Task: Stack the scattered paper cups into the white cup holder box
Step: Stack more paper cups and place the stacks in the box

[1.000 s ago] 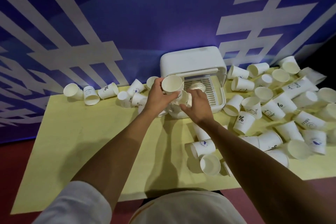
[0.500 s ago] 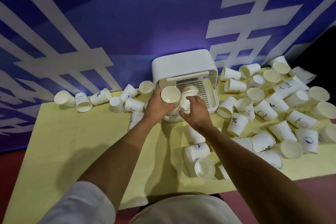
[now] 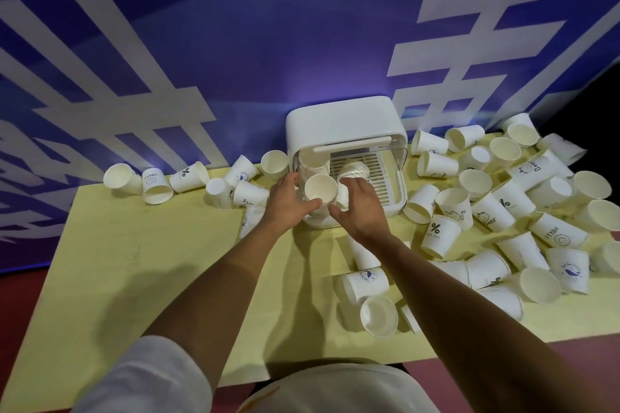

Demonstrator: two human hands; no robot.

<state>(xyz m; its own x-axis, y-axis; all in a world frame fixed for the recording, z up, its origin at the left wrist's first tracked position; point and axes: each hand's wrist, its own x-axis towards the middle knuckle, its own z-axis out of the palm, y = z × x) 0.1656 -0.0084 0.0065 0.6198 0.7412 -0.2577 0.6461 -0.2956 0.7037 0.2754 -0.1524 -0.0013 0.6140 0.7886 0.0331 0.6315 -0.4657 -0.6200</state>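
Observation:
The white cup holder box [image 3: 345,124] stands at the back of the yellow mat, its front open over a slatted tray. A stack of paper cups [image 3: 313,166] sits in its left side and another stack [image 3: 354,169] lies on the tray. My left hand [image 3: 288,204] holds a paper cup [image 3: 320,189] at the box's front, mouth towards me. My right hand [image 3: 360,208] is right beside it, fingers closed round a second cup [image 3: 342,198] that is mostly hidden by the hand.
Loose paper cups lie piled to the right [image 3: 496,211], several in a row at the left [image 3: 188,178], and a few near me [image 3: 369,282]. The yellow mat [image 3: 134,261] lies on a red surface, and a blue-and-white banner rises behind.
Both hands have come a little lower at the box's front. The cup in my left hand has dropped closer to the tray, and my right hand has drawn back from the stack on the tray.

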